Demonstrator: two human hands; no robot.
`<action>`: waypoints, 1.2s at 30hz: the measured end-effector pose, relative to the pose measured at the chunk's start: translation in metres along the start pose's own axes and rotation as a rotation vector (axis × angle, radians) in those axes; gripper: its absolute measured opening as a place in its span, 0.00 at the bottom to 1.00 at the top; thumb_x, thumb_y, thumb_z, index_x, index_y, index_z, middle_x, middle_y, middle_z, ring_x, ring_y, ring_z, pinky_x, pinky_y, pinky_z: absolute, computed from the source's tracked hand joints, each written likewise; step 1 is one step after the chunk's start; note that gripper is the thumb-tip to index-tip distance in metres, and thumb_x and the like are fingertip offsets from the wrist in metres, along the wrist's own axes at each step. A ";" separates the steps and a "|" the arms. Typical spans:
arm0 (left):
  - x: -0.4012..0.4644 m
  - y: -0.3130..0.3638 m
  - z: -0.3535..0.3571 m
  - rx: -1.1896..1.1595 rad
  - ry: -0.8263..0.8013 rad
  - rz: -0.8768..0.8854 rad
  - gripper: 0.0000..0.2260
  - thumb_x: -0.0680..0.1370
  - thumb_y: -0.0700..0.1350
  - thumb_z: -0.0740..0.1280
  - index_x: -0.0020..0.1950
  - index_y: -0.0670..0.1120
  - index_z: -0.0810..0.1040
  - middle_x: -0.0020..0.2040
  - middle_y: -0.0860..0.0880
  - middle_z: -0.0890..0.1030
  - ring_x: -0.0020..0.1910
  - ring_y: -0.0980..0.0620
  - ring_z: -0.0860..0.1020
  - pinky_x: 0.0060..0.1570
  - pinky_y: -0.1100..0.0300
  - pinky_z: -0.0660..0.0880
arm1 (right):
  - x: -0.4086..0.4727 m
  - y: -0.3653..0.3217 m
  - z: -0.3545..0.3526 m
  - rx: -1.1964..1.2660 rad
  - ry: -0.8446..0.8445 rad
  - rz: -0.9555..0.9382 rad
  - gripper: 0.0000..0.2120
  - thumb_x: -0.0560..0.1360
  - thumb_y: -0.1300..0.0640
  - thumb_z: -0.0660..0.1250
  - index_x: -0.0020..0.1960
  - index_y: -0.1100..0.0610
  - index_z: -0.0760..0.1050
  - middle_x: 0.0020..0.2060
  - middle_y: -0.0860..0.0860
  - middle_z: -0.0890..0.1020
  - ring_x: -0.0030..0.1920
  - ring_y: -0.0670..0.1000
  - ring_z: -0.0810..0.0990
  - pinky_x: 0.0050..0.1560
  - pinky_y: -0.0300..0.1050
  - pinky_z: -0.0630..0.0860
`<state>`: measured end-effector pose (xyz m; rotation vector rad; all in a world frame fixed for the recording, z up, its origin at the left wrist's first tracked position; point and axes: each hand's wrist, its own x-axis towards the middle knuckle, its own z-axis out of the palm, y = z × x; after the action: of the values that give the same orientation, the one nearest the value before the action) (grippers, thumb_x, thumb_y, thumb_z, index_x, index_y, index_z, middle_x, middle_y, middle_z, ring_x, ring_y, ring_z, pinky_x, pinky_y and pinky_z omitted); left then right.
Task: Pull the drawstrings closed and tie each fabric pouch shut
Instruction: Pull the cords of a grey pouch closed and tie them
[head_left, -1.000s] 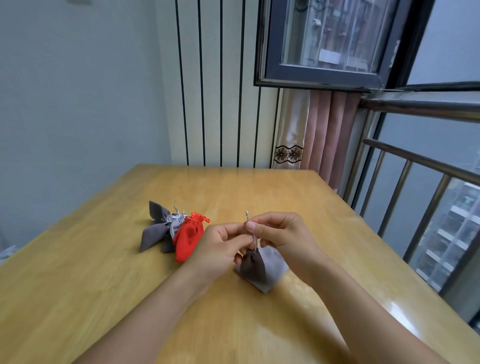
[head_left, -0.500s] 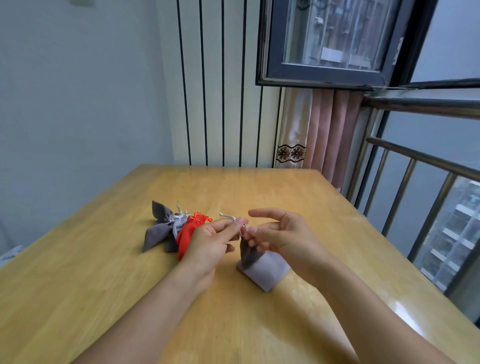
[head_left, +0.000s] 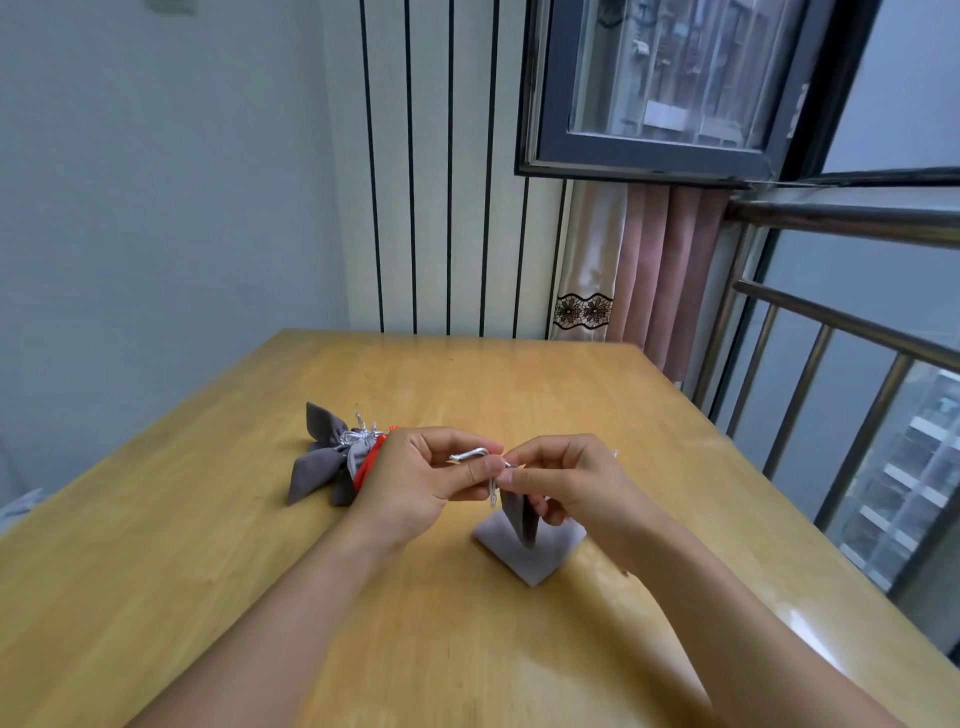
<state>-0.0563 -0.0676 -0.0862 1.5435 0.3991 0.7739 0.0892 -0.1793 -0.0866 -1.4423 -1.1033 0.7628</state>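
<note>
A grey fabric pouch (head_left: 530, 545) stands on the wooden table (head_left: 208, 571) with its gathered neck lifted between my hands. My left hand (head_left: 415, 483) pinches the silver drawstring (head_left: 470, 454), which loops over its thumb and forefinger. My right hand (head_left: 561, 483) pinches the string at the pouch's neck, fingertips almost touching the left hand's. To the left lies a small heap of pouches: dark grey ones (head_left: 317, 457) with silver strings, and a red pouch (head_left: 366, 467) mostly hidden behind my left hand.
The table runs back to a striped wall. A metal railing (head_left: 831, 322) and an open window (head_left: 654, 88) stand to the right, with a pink curtain (head_left: 654, 270) at the far corner.
The string end that stood upright a second ago now lies level across my left fingers. Both hands have shifted slightly and stay together at the pouch's neck.
</note>
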 end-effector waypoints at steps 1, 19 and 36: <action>0.001 0.000 0.000 -0.009 -0.009 0.002 0.05 0.72 0.35 0.74 0.45 0.41 0.84 0.34 0.47 0.85 0.32 0.54 0.83 0.31 0.69 0.76 | 0.000 0.000 -0.001 0.018 -0.023 -0.007 0.12 0.72 0.56 0.75 0.46 0.65 0.82 0.33 0.59 0.79 0.33 0.53 0.73 0.34 0.41 0.66; 0.003 -0.009 -0.007 -0.044 -0.113 -0.080 0.11 0.65 0.41 0.75 0.45 0.41 0.83 0.37 0.43 0.84 0.36 0.49 0.83 0.39 0.58 0.80 | 0.002 0.008 0.001 0.194 -0.140 0.141 0.06 0.74 0.61 0.73 0.50 0.61 0.83 0.44 0.56 0.84 0.45 0.50 0.81 0.51 0.43 0.76; 0.010 -0.016 -0.010 0.348 0.065 0.169 0.05 0.73 0.38 0.74 0.42 0.48 0.84 0.37 0.52 0.85 0.36 0.55 0.81 0.36 0.65 0.77 | 0.006 0.011 0.002 0.266 -0.082 0.110 0.06 0.78 0.61 0.68 0.49 0.63 0.82 0.41 0.53 0.83 0.42 0.48 0.76 0.45 0.42 0.72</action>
<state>-0.0530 -0.0519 -0.1001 1.8992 0.4741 0.9223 0.0916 -0.1722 -0.0973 -1.2622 -0.9494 1.0142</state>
